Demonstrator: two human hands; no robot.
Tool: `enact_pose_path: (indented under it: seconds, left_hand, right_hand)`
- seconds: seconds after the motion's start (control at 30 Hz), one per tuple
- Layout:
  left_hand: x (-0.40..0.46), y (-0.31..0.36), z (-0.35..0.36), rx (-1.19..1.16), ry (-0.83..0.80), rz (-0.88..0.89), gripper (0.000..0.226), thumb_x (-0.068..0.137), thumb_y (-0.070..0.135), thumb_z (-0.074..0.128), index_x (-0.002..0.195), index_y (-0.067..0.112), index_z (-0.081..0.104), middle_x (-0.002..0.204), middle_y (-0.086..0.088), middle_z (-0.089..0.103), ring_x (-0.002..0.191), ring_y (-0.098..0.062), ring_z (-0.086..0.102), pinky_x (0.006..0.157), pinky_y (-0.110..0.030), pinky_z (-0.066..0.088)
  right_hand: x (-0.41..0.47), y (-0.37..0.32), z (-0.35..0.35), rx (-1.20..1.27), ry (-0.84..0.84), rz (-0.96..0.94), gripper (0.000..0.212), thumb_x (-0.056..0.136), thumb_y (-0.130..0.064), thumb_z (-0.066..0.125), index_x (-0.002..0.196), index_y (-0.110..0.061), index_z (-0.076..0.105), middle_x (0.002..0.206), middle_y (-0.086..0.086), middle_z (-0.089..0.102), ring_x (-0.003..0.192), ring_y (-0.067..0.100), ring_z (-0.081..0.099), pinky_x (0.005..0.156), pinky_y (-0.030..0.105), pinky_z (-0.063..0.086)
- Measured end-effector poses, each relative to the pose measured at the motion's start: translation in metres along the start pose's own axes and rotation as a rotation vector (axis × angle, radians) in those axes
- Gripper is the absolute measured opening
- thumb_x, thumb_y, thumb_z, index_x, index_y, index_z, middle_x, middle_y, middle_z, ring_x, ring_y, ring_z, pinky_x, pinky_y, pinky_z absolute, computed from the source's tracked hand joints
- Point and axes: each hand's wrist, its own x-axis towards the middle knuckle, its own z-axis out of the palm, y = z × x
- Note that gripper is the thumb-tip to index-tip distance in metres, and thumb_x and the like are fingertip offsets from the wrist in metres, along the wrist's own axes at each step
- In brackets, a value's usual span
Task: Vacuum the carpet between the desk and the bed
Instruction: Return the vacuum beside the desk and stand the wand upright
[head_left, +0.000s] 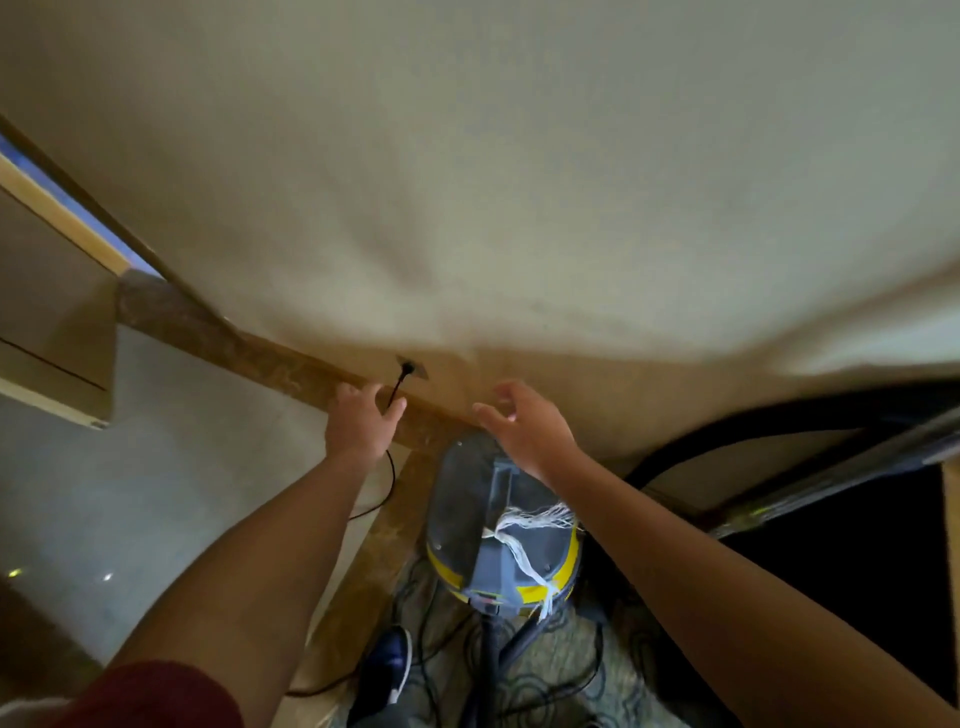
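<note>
A grey and yellow canister vacuum (498, 525) stands on the patterned carpet (566, 670) just below me, with white string tied round its handle. Its black power cord (390, 467) runs up to a plug in a wall socket (409, 368) low on the beige wall. My left hand (361, 418) is closed around the cord a little below the plug. My right hand (530, 423) hovers open above the vacuum's top, fingers spread, touching nothing. The black hose (737, 431) arcs off to the right.
A brown marble skirting (260, 353) runs along the wall base, and a matching strip (379, 551) divides pale tiled floor (171, 467) on the left from the carpet. A wooden cabinet (52, 312) stands at far left. Loose cord loops lie by my dark shoe (387, 662).
</note>
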Motion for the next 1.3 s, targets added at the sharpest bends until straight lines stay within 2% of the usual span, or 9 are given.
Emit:
enact_pose_path:
  seconds: [0.23,0.4,0.6,0.7,0.77,0.87,0.93,1.17,1.3]
  left_hand:
    - [0.115,-0.054,0.083,0.070,-0.094,-0.011,0.052,0.098,0.055,0.048,0.136,0.020,0.057,0.138,-0.011,0.043,0.122,-0.032,0.051,0.093,-0.042,0.052]
    - [0.186,-0.091,0.145,0.252,-0.183,0.034,0.032,0.098,0.010,0.051,0.127,0.010,0.064,0.135,-0.014,0.054,0.128,-0.032,0.050,0.109,-0.041,0.041]
    - [0.240,-0.114,0.198,0.332,-0.221,0.052,0.024,0.100,0.021,0.053,0.103,0.009,0.074,0.098,-0.008,0.065,0.090,-0.026,0.064,0.081,-0.035,0.056]
    - [0.254,-0.111,0.211,0.295,-0.208,0.039,0.026,0.100,0.024,0.055,0.096,0.006,0.073,0.067,-0.002,0.052,0.059,-0.019,0.053,0.056,-0.031,0.050]
    - [0.277,-0.120,0.239,0.233,-0.234,0.037,0.024,0.102,0.023,0.052,0.104,0.005,0.068,0.075,-0.006,0.058,0.061,-0.020,0.056,0.054,-0.031,0.048]
    - [0.302,-0.132,0.269,0.110,-0.267,0.016,0.030,0.104,0.020,0.046,0.121,0.000,0.061,0.115,-0.021,0.065,0.103,-0.037,0.064,0.090,-0.044,0.055]
    - [0.321,-0.142,0.294,0.111,-0.286,0.023,0.032,0.103,0.015,0.046,0.124,-0.005,0.060,0.123,-0.026,0.062,0.114,-0.042,0.060,0.099,-0.047,0.050]
    - [0.359,-0.155,0.336,0.095,-0.289,0.108,0.030,0.104,0.019,0.049,0.115,-0.001,0.068,0.118,-0.021,0.067,0.105,-0.036,0.065,0.086,-0.041,0.052]
    - [0.322,-0.175,0.366,0.171,-0.249,0.121,0.032,0.106,0.030,0.041,0.113,0.012,0.067,0.103,-0.009,0.069,0.076,-0.022,0.055,0.066,-0.033,0.045]
  right_hand:
    - [0.085,0.006,0.104,0.102,0.053,0.059,0.056,0.092,-0.057,0.057,0.135,-0.021,0.056,0.127,-0.002,0.064,0.108,0.016,0.062,0.092,0.039,0.053]
    - [0.144,0.009,0.174,0.152,0.039,0.140,0.035,0.095,-0.049,0.056,0.117,-0.023,0.063,0.108,-0.004,0.067,0.096,0.017,0.066,0.084,0.045,0.059]
    - [0.196,0.013,0.223,0.112,0.005,0.148,0.020,0.092,-0.038,0.055,0.099,-0.022,0.065,0.091,-0.002,0.069,0.080,0.021,0.069,0.074,0.044,0.061]
    - [0.202,0.013,0.228,0.074,-0.057,0.180,0.021,0.093,-0.035,0.055,0.099,-0.018,0.066,0.089,0.004,0.071,0.079,0.024,0.070,0.077,0.043,0.061]
    - [0.217,0.016,0.241,0.072,-0.099,0.186,0.024,0.094,-0.031,0.056,0.099,-0.012,0.070,0.088,0.010,0.073,0.079,0.029,0.072,0.077,0.045,0.062]
    - [0.233,0.010,0.239,0.150,-0.116,0.169,0.031,0.093,-0.025,0.058,0.103,0.001,0.071,0.091,0.019,0.075,0.084,0.034,0.074,0.075,0.052,0.061]
    - [0.244,0.017,0.243,0.191,-0.121,0.181,0.033,0.093,-0.027,0.060,0.103,0.002,0.072,0.086,0.020,0.075,0.081,0.032,0.074,0.075,0.052,0.061]
    - [0.258,0.033,0.250,0.171,-0.102,0.236,0.035,0.092,-0.026,0.062,0.104,0.005,0.071,0.092,0.024,0.073,0.087,0.038,0.072,0.077,0.057,0.060]
    - [0.258,0.035,0.252,0.126,-0.116,0.238,0.033,0.091,-0.028,0.063,0.102,0.002,0.071,0.090,0.023,0.074,0.084,0.035,0.074,0.077,0.054,0.061]
